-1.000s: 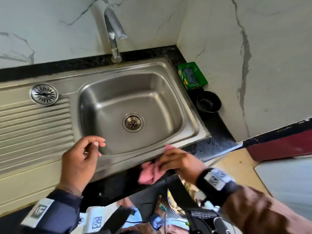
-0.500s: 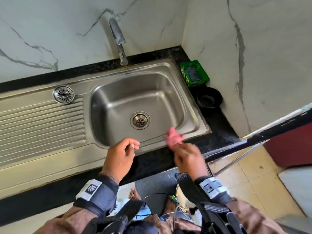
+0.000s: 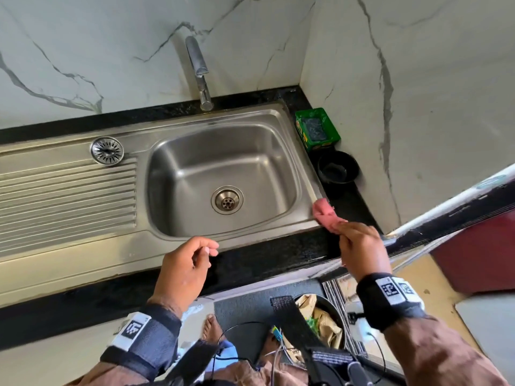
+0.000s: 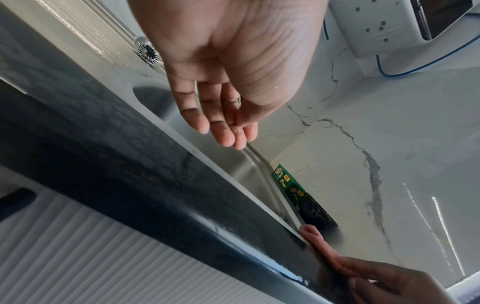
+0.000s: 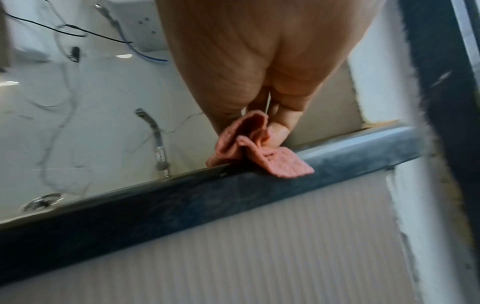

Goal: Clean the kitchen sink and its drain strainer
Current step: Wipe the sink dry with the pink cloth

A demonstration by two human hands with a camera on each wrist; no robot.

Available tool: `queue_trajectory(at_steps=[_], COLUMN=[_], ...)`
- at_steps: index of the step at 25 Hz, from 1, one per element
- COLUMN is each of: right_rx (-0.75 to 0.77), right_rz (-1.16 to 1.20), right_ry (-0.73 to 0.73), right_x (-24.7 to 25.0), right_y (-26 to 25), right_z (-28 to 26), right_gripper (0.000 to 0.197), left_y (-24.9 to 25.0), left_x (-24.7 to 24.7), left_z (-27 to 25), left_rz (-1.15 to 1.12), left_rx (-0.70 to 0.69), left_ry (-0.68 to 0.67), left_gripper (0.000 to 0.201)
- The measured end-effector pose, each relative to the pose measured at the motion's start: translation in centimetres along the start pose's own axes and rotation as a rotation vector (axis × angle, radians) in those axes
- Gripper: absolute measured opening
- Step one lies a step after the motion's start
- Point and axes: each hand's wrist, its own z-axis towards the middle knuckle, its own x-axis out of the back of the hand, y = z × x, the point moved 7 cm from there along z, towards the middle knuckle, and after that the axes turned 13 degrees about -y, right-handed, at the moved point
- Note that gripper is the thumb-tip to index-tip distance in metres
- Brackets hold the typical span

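The steel sink (image 3: 172, 235) has a bare basin with an open drain (image 3: 227, 201) at its middle. The round drain strainer (image 3: 107, 150) lies on the ribbed drainboard (image 3: 67, 196) at the back, also seen as strainer (image 4: 148, 51). My right hand (image 3: 359, 246) pinches a pink cloth (image 3: 324, 214) at the sink's front right corner; the cloth (image 5: 257, 148) drapes over the counter edge. My left hand (image 3: 189, 263) hovers over the front counter edge with loosely curled fingers (image 4: 221, 127), holding nothing.
A tap (image 3: 199, 73) stands behind the basin. A green scrubber box (image 3: 317, 129) and a black bowl (image 3: 337, 168) sit on the black counter (image 3: 278, 260) right of the sink. A marble wall closes the right side. A bin with rubbish (image 3: 320, 324) stands on the floor below.
My right hand moved the pink cloth rightward along the front rim to the sink's front right corner. The left hand shifted right along the counter edge. The view pulled back.
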Motion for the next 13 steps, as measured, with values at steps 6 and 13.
queue_trajectory(at_steps=[6, 13], right_rx=[0.041, 0.298], right_rz=[-0.024, 0.239], right_ry=[-0.002, -0.357], right_x=[-3.6, -8.9], right_y=[-4.7, -16.3], right_z=[0.1, 1.7], right_gripper=[0.035, 0.03], left_y=[0.7, 0.5], left_x=[-0.7, -0.5], left_z=[0.2, 1.3], left_rz=[0.024, 0.008], left_rx=[-0.062, -0.063], left_ry=[-0.016, -0.036], left_gripper=[0.026, 0.025])
